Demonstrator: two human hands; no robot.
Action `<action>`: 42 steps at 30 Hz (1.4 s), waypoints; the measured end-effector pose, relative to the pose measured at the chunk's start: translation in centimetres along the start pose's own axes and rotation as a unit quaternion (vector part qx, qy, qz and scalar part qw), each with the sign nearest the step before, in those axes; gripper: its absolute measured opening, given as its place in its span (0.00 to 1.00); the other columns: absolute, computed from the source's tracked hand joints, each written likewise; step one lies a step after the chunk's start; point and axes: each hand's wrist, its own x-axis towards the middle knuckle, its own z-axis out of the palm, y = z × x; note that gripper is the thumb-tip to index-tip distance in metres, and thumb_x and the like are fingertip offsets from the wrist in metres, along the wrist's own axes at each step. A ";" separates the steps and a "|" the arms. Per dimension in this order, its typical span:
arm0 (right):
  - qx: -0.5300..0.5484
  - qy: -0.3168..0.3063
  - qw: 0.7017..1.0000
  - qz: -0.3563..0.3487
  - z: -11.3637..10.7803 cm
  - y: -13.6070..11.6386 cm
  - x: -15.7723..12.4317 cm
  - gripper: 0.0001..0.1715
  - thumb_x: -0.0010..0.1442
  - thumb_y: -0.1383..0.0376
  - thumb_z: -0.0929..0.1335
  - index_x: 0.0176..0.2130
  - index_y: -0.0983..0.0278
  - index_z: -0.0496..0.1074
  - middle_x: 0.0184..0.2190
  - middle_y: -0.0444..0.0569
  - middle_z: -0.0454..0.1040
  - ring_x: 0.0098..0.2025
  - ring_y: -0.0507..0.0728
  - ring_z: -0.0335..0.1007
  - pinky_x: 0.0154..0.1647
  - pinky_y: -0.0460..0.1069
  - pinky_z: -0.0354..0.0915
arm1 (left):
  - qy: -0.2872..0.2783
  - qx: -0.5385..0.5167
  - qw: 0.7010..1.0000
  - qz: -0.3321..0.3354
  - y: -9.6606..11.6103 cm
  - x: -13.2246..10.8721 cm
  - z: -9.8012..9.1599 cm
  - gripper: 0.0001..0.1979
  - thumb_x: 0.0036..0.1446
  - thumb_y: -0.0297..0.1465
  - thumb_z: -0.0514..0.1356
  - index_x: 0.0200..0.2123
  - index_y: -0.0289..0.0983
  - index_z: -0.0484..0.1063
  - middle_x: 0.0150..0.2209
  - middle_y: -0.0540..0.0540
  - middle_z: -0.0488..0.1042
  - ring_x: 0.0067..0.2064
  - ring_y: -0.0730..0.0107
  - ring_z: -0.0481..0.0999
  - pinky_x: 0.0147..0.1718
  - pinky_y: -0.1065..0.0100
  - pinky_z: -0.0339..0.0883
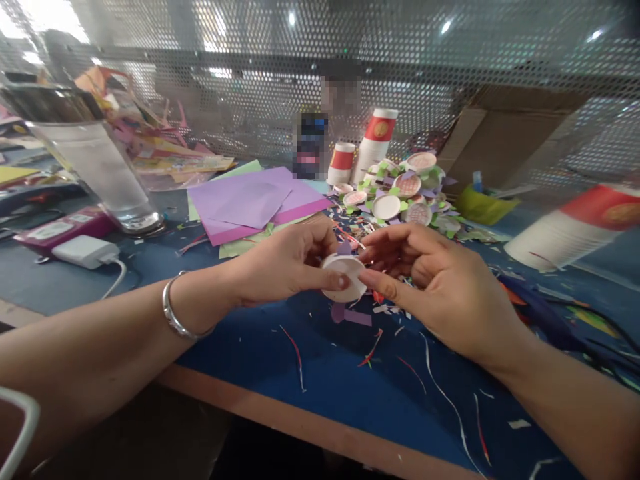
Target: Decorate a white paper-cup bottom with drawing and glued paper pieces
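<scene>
My left hand (300,263) pinches a round white paper cup bottom (351,288), its thumb lying on the disc's face. Purple paper pieces stick out above and below the disc. My right hand (425,273) is curled at the disc's right edge, its thumb against the rim and its fingers partly behind. Just below lies a strip of purple paper (359,318). Beyond my right hand is a pile of similar cup bottoms (387,207) with green and purple paper pieces attached.
Purple and green paper sheets (240,200) lie at the back left. Stacked paper cups (375,143) stand behind the pile; another cup stack (565,227) leans at right. A glass of water (117,173) stands at left near a white charger (85,251). Paper scraps litter the blue tabletop (345,393).
</scene>
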 end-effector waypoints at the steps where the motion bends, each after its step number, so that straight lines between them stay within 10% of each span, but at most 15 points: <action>1: -0.023 0.010 1.000 -0.014 0.0 0.0 -0.1 0.19 0.58 0.55 0.77 0.46 0.58 0.75 0.40 0.46 0.80 0.36 0.55 0.78 0.36 0.51 0.75 | 0.018 -0.014 1.000 0.002 0.0 0.0 0.1 0.16 0.51 0.29 0.71 0.33 0.37 0.64 0.31 0.51 0.74 0.34 0.73 0.75 0.34 0.70 0.68; 23: -0.231 0.121 0.932 -0.252 0.5 -0.5 -0.3 0.09 0.65 0.70 0.70 0.44 0.59 0.78 0.38 0.49 0.80 0.41 0.58 0.77 0.41 0.53 0.72 | 0.108 -0.201 0.973 -0.026 0.4 -0.5 3.2 0.16 0.53 0.31 0.71 0.29 0.36 0.65 0.28 0.53 0.70 0.33 0.74 0.74 0.37 0.69 0.71; 42: -0.120 0.085 0.964 -0.222 1.1 -0.6 -0.4 0.08 0.65 0.70 0.72 0.45 0.59 0.77 0.40 0.46 0.76 0.44 0.54 0.73 0.44 0.52 0.70 | 0.101 -0.208 0.972 0.046 0.6 -0.4 3.0 0.10 0.51 0.25 0.68 0.29 0.35 0.67 0.27 0.53 0.72 0.32 0.77 0.73 0.36 0.71 0.66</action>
